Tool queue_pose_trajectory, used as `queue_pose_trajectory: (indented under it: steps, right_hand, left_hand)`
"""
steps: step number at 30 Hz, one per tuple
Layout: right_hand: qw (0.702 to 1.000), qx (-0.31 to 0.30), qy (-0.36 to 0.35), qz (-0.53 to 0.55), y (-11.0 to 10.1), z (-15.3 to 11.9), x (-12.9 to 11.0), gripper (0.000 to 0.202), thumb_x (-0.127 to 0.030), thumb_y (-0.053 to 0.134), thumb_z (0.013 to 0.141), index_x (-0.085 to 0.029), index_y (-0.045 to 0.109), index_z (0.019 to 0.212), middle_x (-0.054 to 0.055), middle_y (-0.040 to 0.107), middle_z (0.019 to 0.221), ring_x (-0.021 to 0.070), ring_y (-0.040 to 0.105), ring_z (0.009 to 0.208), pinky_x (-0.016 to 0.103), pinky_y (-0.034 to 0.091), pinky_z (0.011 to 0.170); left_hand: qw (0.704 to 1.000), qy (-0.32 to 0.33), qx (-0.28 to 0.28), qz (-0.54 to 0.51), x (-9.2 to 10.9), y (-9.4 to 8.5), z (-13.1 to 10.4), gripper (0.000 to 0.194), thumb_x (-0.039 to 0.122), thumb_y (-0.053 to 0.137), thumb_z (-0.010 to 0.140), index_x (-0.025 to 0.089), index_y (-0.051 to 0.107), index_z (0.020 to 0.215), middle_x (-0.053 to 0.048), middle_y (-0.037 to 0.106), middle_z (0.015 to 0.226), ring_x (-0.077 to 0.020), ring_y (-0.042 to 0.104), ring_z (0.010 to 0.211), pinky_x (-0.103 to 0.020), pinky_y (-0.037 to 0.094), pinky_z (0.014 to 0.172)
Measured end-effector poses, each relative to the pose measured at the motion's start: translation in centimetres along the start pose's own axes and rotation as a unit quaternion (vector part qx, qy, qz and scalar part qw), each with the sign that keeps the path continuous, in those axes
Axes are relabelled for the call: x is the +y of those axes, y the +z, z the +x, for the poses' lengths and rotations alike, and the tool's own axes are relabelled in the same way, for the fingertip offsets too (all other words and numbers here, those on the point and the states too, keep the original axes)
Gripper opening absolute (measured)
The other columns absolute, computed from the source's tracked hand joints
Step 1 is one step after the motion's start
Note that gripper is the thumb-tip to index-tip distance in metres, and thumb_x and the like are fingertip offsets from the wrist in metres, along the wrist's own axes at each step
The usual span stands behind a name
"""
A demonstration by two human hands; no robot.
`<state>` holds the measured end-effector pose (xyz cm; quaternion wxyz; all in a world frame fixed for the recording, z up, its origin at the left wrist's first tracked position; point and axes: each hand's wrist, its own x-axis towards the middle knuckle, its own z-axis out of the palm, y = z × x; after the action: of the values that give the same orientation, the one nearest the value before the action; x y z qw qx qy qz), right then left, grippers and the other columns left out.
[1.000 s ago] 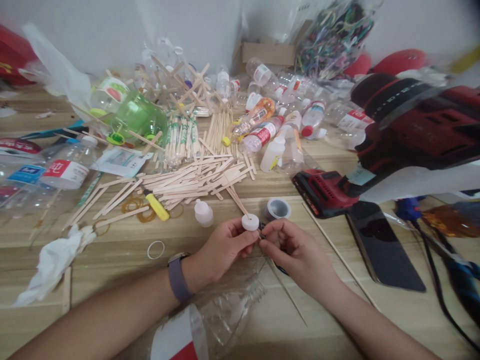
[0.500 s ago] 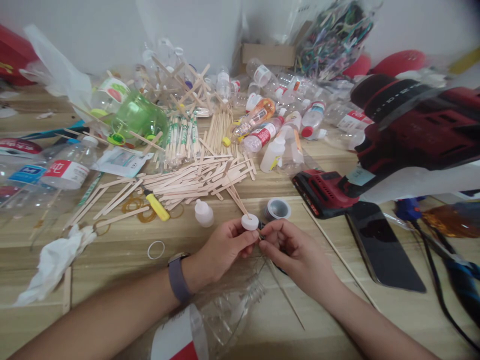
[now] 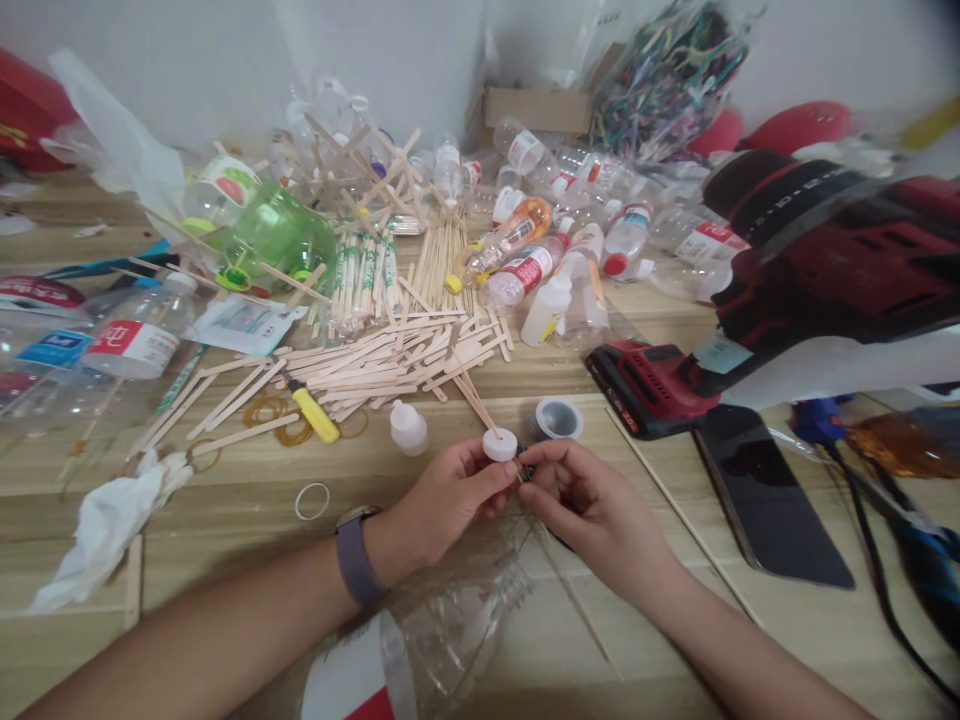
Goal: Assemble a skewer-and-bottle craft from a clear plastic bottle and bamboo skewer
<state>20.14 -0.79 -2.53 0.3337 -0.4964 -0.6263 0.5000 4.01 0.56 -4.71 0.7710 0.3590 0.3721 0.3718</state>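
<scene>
My left hand (image 3: 457,490), a band on its wrist, pinches a white bottle cap (image 3: 499,445) between thumb and fingers. A thin wooden stick (image 3: 478,405) slants up from the cap's top. My right hand (image 3: 581,495) meets the left at the cap's lower right side, its thumb and index finger closed around something small and dark that I cannot make out. Below the hands, a thin stick (image 3: 577,590) slants down to the right; whether it joins the one above is hidden. Under the hands lies a clear plastic bottle (image 3: 450,625) with a white and red label.
A roll of grey tape (image 3: 556,418) and a small white bottle (image 3: 409,428) stand just beyond my hands. Flat wooden sticks (image 3: 390,360) are heaped behind. On the right are a red power drill (image 3: 825,260) and a phone (image 3: 772,500). Plastic bottles (image 3: 525,270) crowd the back.
The lower end of the thin stick under my hands has shifted slightly down and to the right. Both hands keep nearly the same place and the cap stays in the left.
</scene>
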Motion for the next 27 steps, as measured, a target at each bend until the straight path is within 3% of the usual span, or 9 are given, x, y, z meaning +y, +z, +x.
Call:
queue_pose_trajectory:
  steps: [15,27]
  right_hand:
    - [1.0,0.0,-0.014,-0.01,-0.07,-0.2,0.31,0.017,-0.028,0.054,0.086,-0.019,0.057,0.1,-0.006,0.043,0.06,0.0112,0.042,0.053,0.023,0.034,0.047]
    - [1.0,-0.003,-0.011,-0.009,-0.17,-0.23,-0.27,0.014,-0.029,0.055,0.085,-0.019,0.061,0.093,-0.006,0.045,0.057,0.0104,0.04,0.049,0.023,0.031,0.043]
  left_hand:
    - [1.0,-0.009,0.003,-0.014,0.17,0.18,0.13,0.031,0.041,0.075,0.07,0.015,0.06,0.078,0.005,0.051,0.061,-0.0071,0.039,0.054,-0.023,0.027,0.052]
    - [1.0,-0.006,-0.004,-0.029,0.41,0.31,0.05,0.035,0.043,0.078,0.066,0.014,0.059,0.075,0.005,0.05,0.059,-0.0068,0.039,0.052,-0.023,0.026,0.051]
